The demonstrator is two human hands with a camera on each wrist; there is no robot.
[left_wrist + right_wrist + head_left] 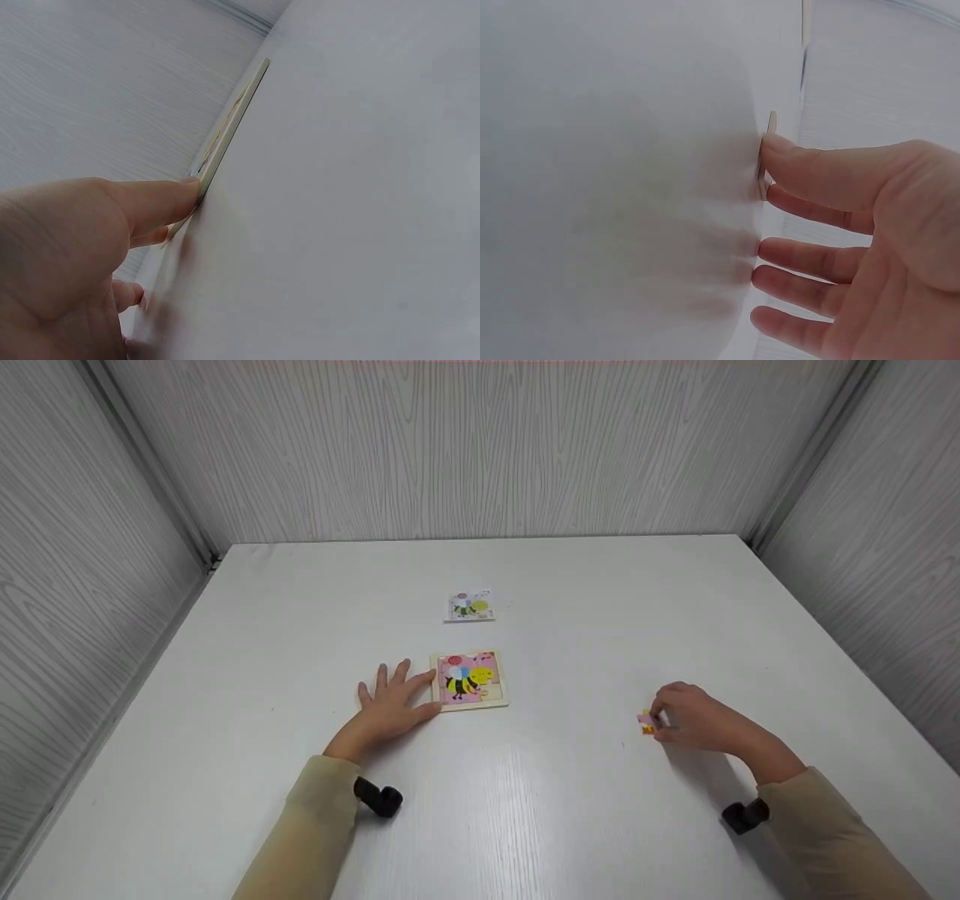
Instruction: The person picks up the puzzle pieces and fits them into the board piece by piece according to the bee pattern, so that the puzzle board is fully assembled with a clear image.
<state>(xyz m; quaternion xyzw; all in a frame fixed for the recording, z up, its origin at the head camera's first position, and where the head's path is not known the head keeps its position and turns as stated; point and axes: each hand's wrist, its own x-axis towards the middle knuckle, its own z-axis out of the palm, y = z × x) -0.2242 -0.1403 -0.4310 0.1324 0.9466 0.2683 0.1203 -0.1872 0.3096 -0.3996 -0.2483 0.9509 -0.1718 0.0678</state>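
Observation:
My left hand (390, 711) has its fingers spread, with thumb and index fingertip touching the left edge of a square wooden jigsaw puzzle (459, 681). A yellow and black bee on pink is pictured on it, and bare pale wood shows at its lower right corner. In the left wrist view, the thumb meets the side of the puzzle's frame (236, 120). Well to the right, my right hand (697, 720) pinches a small pink, yellow and red puzzle piece (645, 724) between thumb and index finger, close at the tabletop. The right wrist view shows the piece (772, 121) edge-on.
Behind the puzzle lies a small square picture card (471, 607) with the same bee design. The white table (570, 810) is bounded by a grey wood-grain panel (480, 450) at the back and similar panels on both sides.

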